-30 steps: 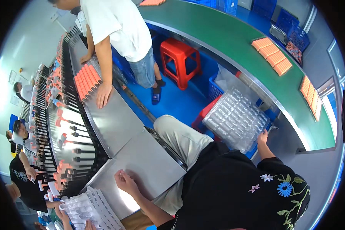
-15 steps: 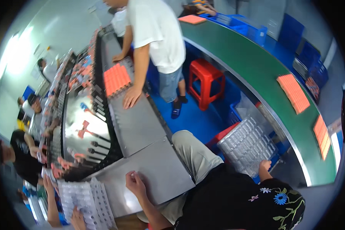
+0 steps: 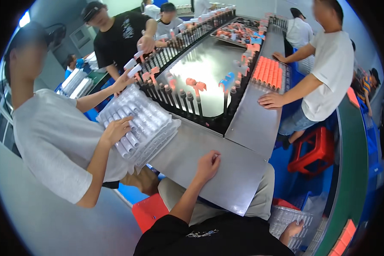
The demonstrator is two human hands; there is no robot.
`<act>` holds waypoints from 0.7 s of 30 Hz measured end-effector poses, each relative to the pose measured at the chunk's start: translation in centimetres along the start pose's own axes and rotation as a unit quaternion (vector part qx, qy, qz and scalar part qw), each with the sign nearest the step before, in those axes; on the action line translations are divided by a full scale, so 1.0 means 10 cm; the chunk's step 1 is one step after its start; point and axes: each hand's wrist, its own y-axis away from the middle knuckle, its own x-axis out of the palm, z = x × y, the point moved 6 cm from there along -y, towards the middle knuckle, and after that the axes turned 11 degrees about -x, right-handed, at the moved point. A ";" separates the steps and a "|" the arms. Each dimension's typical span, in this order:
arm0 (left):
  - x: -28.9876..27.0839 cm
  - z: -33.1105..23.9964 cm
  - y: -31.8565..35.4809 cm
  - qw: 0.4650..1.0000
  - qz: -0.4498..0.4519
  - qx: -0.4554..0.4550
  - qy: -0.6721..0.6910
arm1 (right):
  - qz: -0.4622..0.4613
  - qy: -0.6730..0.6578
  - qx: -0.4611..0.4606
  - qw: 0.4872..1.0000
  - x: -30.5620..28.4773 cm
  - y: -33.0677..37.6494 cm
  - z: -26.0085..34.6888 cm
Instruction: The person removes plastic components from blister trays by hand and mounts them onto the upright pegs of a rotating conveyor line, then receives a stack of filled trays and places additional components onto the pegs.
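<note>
My left hand rests on the bare metal table top in front of me, its fingers curled in and nothing visible in them. Down at my right side, my right hand grips the edge of a clear plastic blister tray, low beside the table. Part of that tray is hidden by my hand and body. Beyond the table corner, black upright posts line the edge of a machine; some carry orange pieces, and one holds a blue piece.
At left a co-worker holds stacked clear trays with white tubes. Another person in white stands right of the table by a block of orange pieces. A red stool and a green conveyor are at right; a red seat is below.
My view has swung left, bringing the co-worker with the trays fully into sight. My left hand stays curled over the table; my right hand stays at the clear tray.
</note>
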 end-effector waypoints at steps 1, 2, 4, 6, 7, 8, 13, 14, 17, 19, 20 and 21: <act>-0.03 0.05 -0.05 1.000 0.013 -0.002 0.009 | 0.005 -0.091 -0.029 0.995 0.11 -0.03 0.35; -0.02 0.08 -0.07 1.000 0.003 0.018 0.010 | 0.014 -0.179 -0.061 0.982 0.17 -0.13 0.61; -0.01 0.10 -0.09 1.000 0.001 0.010 0.013 | 0.045 -0.318 -0.097 0.942 0.22 -0.27 1.20; 0.01 0.10 -0.10 0.999 0.010 0.003 0.032 | 0.060 -0.414 -0.141 0.897 0.27 -0.42 1.64; 0.02 0.10 -0.08 0.999 0.014 -0.010 0.031 | 0.078 -0.443 -0.173 0.876 0.23 -0.46 1.90; -0.01 0.14 -0.05 0.999 -0.001 0.011 0.037 | 0.092 -0.456 -0.182 0.866 0.11 -0.45 2.28; -0.12 0.04 0.14 0.988 0.020 -0.033 0.146 | 0.143 -0.591 -0.250 0.754 -0.61 -0.51 3.55; -0.18 -0.11 0.24 0.972 0.038 -0.087 0.214 | 0.148 -0.594 -0.282 0.739 -0.84 -0.53 3.80; -0.72 -0.85 0.51 0.939 -0.036 0.071 0.335 | 0.119 -0.586 -0.396 0.697 -1.56 -0.54 4.49; -1.38 -1.59 0.77 0.933 -0.089 0.218 0.273 | 0.098 -0.607 -0.467 0.636 -2.15 -0.50 4.88; -1.70 -1.88 0.99 0.924 -0.134 0.271 0.236 | 0.094 -0.636 -0.496 0.583 -2.44 -0.44 5.05; -1.94 -2.10 1.15 0.883 -0.175 0.348 0.261 | 0.084 -0.649 -0.566 0.501 -2.76 -0.37 5.18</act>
